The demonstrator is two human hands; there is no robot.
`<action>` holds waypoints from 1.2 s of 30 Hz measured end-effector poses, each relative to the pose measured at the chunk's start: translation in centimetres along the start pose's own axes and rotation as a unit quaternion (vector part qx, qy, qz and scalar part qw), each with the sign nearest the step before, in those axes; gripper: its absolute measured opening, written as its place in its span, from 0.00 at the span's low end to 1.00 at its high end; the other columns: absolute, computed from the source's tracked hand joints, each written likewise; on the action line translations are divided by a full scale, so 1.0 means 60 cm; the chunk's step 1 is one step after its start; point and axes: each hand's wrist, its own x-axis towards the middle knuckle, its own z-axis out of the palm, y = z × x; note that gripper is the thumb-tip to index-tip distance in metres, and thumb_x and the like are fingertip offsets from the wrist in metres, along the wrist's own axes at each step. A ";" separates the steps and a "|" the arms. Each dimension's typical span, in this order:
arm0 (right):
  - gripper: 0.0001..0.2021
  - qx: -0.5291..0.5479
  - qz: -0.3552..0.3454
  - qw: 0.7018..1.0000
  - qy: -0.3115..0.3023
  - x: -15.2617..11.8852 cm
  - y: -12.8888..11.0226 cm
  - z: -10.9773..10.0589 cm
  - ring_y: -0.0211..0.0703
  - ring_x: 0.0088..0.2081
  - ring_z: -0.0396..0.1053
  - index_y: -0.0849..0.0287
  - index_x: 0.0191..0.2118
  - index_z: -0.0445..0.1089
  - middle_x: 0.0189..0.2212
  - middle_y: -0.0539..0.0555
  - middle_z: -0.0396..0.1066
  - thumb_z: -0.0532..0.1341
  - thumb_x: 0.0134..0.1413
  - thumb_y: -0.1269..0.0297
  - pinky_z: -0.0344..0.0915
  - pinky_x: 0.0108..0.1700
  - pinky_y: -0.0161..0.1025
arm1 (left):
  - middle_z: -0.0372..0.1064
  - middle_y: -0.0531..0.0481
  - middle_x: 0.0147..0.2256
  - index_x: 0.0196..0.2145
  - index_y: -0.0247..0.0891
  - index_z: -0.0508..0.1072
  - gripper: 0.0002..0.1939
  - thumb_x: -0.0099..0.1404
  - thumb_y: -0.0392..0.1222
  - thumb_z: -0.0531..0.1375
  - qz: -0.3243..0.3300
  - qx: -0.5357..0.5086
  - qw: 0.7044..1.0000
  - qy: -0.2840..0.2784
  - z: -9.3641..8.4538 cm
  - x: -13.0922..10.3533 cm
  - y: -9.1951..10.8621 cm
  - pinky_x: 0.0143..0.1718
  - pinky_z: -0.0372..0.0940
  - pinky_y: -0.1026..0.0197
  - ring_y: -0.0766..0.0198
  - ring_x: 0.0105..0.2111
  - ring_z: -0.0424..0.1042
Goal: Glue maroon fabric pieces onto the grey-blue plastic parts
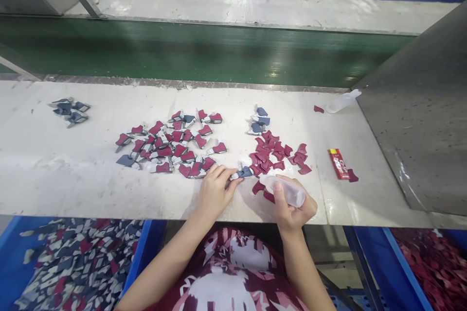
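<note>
My left hand (218, 189) pinches a small grey and dark-blue plastic part (243, 172) just above the white table. In my right hand (295, 208) lies a translucent squeeze bottle (286, 190), tilted so that its nozzle end points left, close to the part. Whether the nozzle touches the part I cannot tell. Loose maroon pieces (268, 153) are heaped beyond the bottle, with a few below its tip. Left of my left hand spreads a group of grey parts with maroon faces (171, 143). Several blue-faced parts (259, 121) stand behind the maroon heap.
More blue-faced parts (71, 111) lie far left. A second bottle (343, 101) and a red-yellow packet (339, 164) are at the right, near a metal panel (423, 107). A green conveyor belt (189, 53) runs behind. Below the table edge sit blue bins (140, 252) of mixed parts and maroon pieces (434, 267).
</note>
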 end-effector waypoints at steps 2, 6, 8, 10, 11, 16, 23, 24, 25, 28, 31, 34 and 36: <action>0.06 0.017 0.012 1.000 0.002 -0.003 0.003 -0.002 0.45 0.30 0.76 0.59 0.40 0.77 0.32 0.55 0.78 0.66 0.57 0.65 0.71 0.31 0.39 | 0.74 0.47 0.33 0.40 0.35 0.76 0.05 0.66 0.37 0.65 0.009 0.002 1.000 0.008 0.000 0.000 0.000 0.39 0.67 0.56 0.55 0.36 0.70; 0.06 0.024 0.015 1.000 -0.008 -0.001 -0.001 -0.002 0.45 0.30 0.76 0.58 0.39 0.77 0.31 0.54 0.78 0.66 0.57 0.64 0.71 0.31 0.39 | 0.73 0.47 0.32 0.40 0.34 0.76 0.06 0.66 0.37 0.65 0.025 0.006 1.000 0.013 0.001 0.000 0.000 0.39 0.67 0.55 0.56 0.35 0.71; 0.05 0.021 0.007 1.000 -0.019 0.002 -0.007 0.000 0.45 0.29 0.76 0.58 0.38 0.77 0.31 0.54 0.78 0.66 0.57 0.64 0.71 0.31 0.39 | 0.73 0.46 0.33 0.41 0.34 0.76 0.05 0.66 0.36 0.64 0.028 0.007 0.999 0.013 0.001 0.000 -0.001 0.39 0.68 0.55 0.56 0.35 0.71; 0.05 0.023 -0.001 0.999 -0.029 0.005 -0.013 0.002 0.45 0.29 0.76 0.58 0.38 0.77 0.31 0.54 0.78 0.65 0.57 0.64 0.71 0.31 0.40 | 0.73 0.47 0.33 0.41 0.35 0.76 0.05 0.67 0.35 0.64 0.030 0.010 0.999 0.014 0.001 0.000 -0.001 0.39 0.68 0.55 0.56 0.35 0.71; 0.05 0.027 -0.002 0.999 -0.034 0.006 -0.016 0.003 0.45 0.29 0.75 0.58 0.38 0.77 0.30 0.54 0.78 0.65 0.57 0.64 0.71 0.31 0.40 | 0.73 0.47 0.32 0.41 0.35 0.76 0.04 0.67 0.35 0.63 0.030 0.012 0.999 0.014 0.001 0.000 -0.001 0.39 0.68 0.55 0.56 0.35 0.71; 0.05 0.050 -0.004 0.998 -0.049 0.005 -0.025 0.008 0.44 0.29 0.75 0.58 0.39 0.76 0.30 0.53 0.77 0.65 0.57 0.65 0.71 0.31 0.39 | 0.73 0.47 0.32 0.41 0.36 0.76 0.04 0.68 0.36 0.63 0.031 0.012 0.999 0.014 0.001 -0.001 -0.001 0.38 0.68 0.55 0.55 0.35 0.70; 0.06 0.057 -0.016 0.996 -0.062 0.004 -0.025 0.014 0.44 0.29 0.75 0.58 0.40 0.76 0.30 0.53 0.77 0.66 0.56 0.66 0.71 0.31 0.39 | 0.73 0.47 0.32 0.41 0.36 0.76 0.04 0.68 0.37 0.63 0.035 0.008 0.999 0.013 0.001 -0.002 -0.002 0.37 0.67 0.55 0.56 0.35 0.69; 0.07 0.057 -0.015 0.996 -0.059 0.004 -0.025 0.015 0.44 0.29 0.75 0.58 0.41 0.76 0.30 0.53 0.77 0.66 0.56 0.66 0.71 0.31 0.39 | 0.73 0.47 0.32 0.41 0.36 0.76 0.04 0.68 0.37 0.63 0.035 0.007 0.999 0.012 0.001 -0.002 -0.002 0.37 0.67 0.55 0.56 0.35 0.69; 0.07 0.057 -0.012 0.997 -0.056 0.003 -0.024 0.016 0.44 0.29 0.75 0.58 0.41 0.76 0.30 0.53 0.77 0.66 0.56 0.66 0.71 0.31 0.39 | 0.73 0.47 0.32 0.41 0.36 0.76 0.04 0.68 0.37 0.63 0.035 0.006 0.999 0.012 0.001 -0.002 -0.002 0.37 0.67 0.55 0.56 0.35 0.69; 0.08 0.057 -0.007 0.997 -0.049 0.002 -0.022 0.017 0.44 0.30 0.76 0.58 0.42 0.76 0.32 0.54 0.78 0.66 0.56 0.65 0.72 0.31 0.39 | 0.72 0.47 0.32 0.41 0.36 0.76 0.04 0.68 0.37 0.62 0.034 0.006 0.999 0.010 0.001 -0.001 -0.002 0.37 0.67 0.55 0.56 0.35 0.69; 0.08 0.057 -0.007 0.997 -0.055 0.002 -0.023 0.019 0.44 0.30 0.76 0.58 0.42 0.76 0.32 0.54 0.78 0.67 0.56 0.65 0.72 0.32 0.39 | 0.72 0.47 0.32 0.41 0.37 0.76 0.04 0.69 0.38 0.62 0.033 0.005 0.999 0.010 0.001 -0.001 -0.001 0.37 0.67 0.56 0.56 0.34 0.69; 0.08 0.057 -0.011 0.997 -0.057 0.004 -0.024 0.019 0.44 0.31 0.76 0.58 0.42 0.76 0.32 0.54 0.78 0.67 0.56 0.65 0.72 0.32 0.39 | 0.73 0.47 0.32 0.41 0.36 0.76 0.04 0.68 0.38 0.62 0.033 0.008 0.999 0.014 0.000 -0.001 -0.001 0.36 0.67 0.56 0.56 0.34 0.69; 0.08 0.057 -0.015 0.997 -0.057 0.004 -0.024 0.019 0.45 0.31 0.77 0.58 0.42 0.76 0.32 0.54 0.78 0.66 0.56 0.66 0.73 0.32 0.39 | 0.73 0.47 0.32 0.41 0.36 0.76 0.04 0.68 0.37 0.62 0.034 0.010 0.999 0.014 0.000 -0.001 -0.001 0.36 0.67 0.55 0.56 0.34 0.69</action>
